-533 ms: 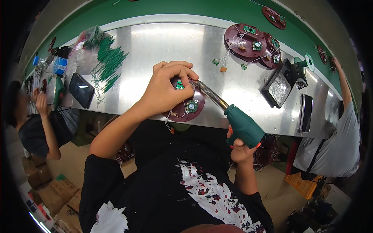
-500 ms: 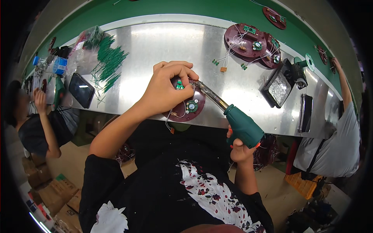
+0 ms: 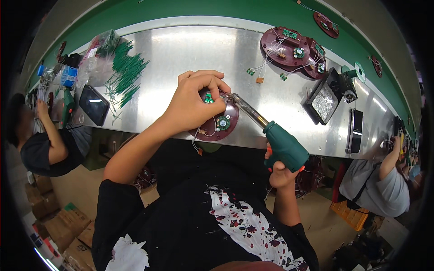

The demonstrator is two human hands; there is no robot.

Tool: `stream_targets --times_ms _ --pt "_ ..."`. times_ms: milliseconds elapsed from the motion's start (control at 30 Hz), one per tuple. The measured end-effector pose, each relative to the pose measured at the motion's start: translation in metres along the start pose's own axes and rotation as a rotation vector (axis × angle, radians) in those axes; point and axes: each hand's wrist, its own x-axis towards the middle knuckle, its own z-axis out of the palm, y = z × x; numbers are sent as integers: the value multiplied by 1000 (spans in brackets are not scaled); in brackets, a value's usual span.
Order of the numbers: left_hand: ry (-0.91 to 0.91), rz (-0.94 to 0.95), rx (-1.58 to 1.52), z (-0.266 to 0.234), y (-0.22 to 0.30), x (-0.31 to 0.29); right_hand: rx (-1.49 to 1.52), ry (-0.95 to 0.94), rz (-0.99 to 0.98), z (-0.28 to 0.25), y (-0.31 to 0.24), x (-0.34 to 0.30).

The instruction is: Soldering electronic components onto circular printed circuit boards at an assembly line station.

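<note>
Maroon round plastic disc (image 3: 221, 124) with small green circuit boards and thin white wires lies flat at the near edge of the shiny metal tabletop (image 3: 181, 49), right in front of the person. It looks light and stiff, but the fine wires and tiny soldered parts seem fragile, so I would judge the bare rim the safest place to take hold of it, not the boards. The left hand (image 3: 194, 106) is curled over the disc's far side, fingertips pinched together in a clenched grip on something small by one green board; exactly what they pinch is hidden. The right hand (image 3: 280, 174) is wrapped tight around the handle of a green pistol-shaped soldering iron (image 3: 282, 147), held below the tabletop's edge, its long metal barrel reaching up so the tip sits at the disc, just beside the left fingertips.

Farther out, more maroon discs with boards and wires (image 3: 289, 47) are stacked at the far right, near a black tray of shiny bits (image 3: 324, 101). A scatter of thin green pins (image 3: 126, 74) and a dark phone (image 3: 93, 105) lie to the left. Other people work at either end.
</note>
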Motion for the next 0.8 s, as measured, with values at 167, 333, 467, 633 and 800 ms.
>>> stream_targets --times_ms 167,333,467,633,800 --pt "-5 -2 -5 0 -1 0 -101 -14 -71 2 1 6" --pt "-6 0 -9 0 -1 0 -153 4 -91 3 2 6" --pt "-9 4 0 0 -1 0 -93 -26 -114 -2 12 0" --pt "2 15 16 0 -1 1 45 55 -48 2 7 -3" --pt "-2 7 2 0 -2 1 -74 -33 -73 -4 13 -4"
